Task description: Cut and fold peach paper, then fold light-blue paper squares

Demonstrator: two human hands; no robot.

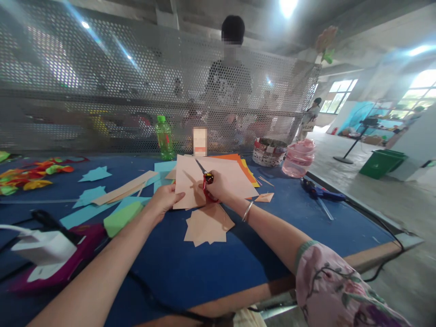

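Pale pink paper sheet (pixel 235 178), centre of frame: plain, straight-edged, shadowed by the hand. Left hand (pixel 167 200): fingers pinching sheet's lower-left edge. Right hand (pixel 220 186): fingers wrapped round red-handled scissors (pixel 205 182).

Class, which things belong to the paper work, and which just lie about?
Likely in the job:
red-handled metal scissors, in right hand
pale pink paper sheet, in left hand
pointed tan paper

Apparently lying about:
green plastic bottle
blue plastic glue gun
red-white woven basket

Green bottle (pixel 164 141) near perforated screen (pixel 116 86)
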